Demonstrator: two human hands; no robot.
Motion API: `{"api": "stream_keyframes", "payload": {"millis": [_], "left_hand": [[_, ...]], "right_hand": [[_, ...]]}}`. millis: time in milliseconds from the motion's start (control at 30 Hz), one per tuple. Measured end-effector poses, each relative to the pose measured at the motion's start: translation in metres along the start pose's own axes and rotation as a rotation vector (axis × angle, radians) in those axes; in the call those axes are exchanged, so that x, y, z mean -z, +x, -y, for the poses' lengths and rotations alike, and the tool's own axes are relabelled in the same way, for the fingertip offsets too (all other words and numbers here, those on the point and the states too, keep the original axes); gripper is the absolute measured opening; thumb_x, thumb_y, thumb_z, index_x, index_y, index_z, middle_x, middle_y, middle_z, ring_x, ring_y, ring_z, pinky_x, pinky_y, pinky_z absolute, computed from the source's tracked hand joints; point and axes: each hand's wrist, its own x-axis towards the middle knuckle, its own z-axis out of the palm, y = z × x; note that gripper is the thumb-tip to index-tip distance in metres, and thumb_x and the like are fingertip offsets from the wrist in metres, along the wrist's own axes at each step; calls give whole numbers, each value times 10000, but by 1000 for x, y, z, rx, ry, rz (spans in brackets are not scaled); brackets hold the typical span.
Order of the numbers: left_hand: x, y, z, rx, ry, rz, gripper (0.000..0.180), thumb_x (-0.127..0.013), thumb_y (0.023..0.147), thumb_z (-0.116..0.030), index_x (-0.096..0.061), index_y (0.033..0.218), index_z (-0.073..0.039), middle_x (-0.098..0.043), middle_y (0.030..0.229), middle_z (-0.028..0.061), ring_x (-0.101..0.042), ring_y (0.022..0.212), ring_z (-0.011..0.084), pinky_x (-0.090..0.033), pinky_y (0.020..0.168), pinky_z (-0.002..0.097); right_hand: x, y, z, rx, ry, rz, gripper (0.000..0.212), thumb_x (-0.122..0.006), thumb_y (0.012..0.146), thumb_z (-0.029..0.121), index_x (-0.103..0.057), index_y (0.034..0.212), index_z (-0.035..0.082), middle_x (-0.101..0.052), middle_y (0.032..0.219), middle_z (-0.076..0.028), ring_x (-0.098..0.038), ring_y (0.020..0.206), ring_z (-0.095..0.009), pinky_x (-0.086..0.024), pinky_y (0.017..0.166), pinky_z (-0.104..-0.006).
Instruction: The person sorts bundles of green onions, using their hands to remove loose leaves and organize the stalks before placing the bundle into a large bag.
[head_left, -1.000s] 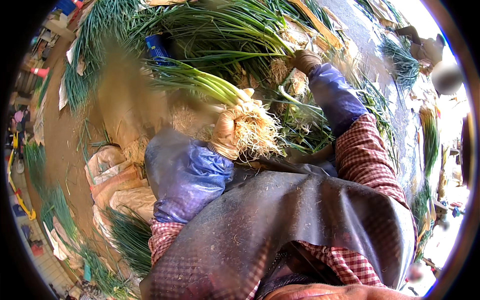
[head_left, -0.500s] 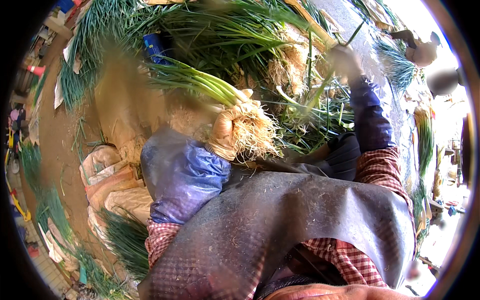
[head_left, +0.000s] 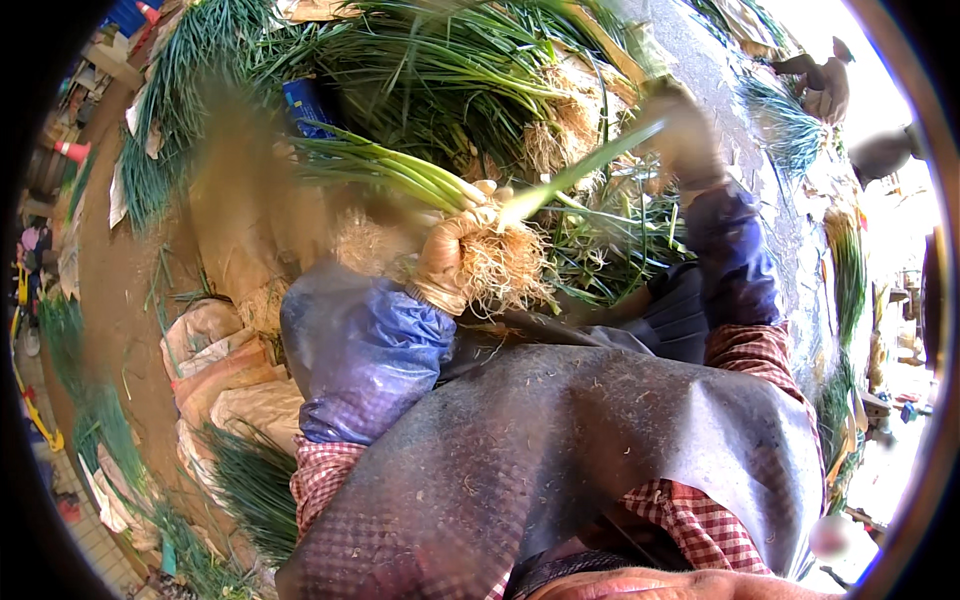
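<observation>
Near the middle, my gloved left hand (head_left: 440, 262) is closed around a bunch of green onions (head_left: 400, 172). Its pale, stringy roots (head_left: 508, 268) hang to the right of my fist, and the green leaves point to the upper left. One wide green leaf (head_left: 585, 175) slants from the bunch's white end up toward my right hand (head_left: 688, 135). That hand is gloved, raised at the upper right and smeared by motion, so its fingers cannot be made out. A blurred pale-green streak (head_left: 645, 50) shows just above it. Blue sleeve covers wrap both forearms.
A large heap of green onions (head_left: 430, 75) lies beyond my hands, with loose trimmed leaves (head_left: 620, 255) to its right. A blue package (head_left: 308, 108) rests by the heap. Sacks (head_left: 225, 350) and more onions (head_left: 255, 480) lie at the left. A person (head_left: 825, 85) is at the far right.
My right hand has moved slightly down and left. The wide leaf now stretches out from the bunch toward it. My left hand keeps its hold on the bunch, almost unmoved.
</observation>
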Motion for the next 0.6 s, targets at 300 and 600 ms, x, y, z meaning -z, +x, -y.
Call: {"api": "stream_keyframes", "payload": {"millis": [300,600], "left_hand": [[3,-2,15,128,178,-84,425,-566,766,65,-496,1185,62,-586,911,80,-608,830,188,-534,819,311],[-10,0,12,5,123,-38,262,-553,798,56,-582,1054,10,-618,931,87,-618,843,183,-535,804,298]], "right_hand": [[-22,-52,-133,-262,-593,316,197,-648,876,115,-612,1021,-13,-660,811,-58,-625,669,-143,-530,664,-259],[-29,-87,-135,195,-542,130,110,-693,839,95,-656,909,19,-644,740,-19,-560,579,-81,-454,524,-214]]}}
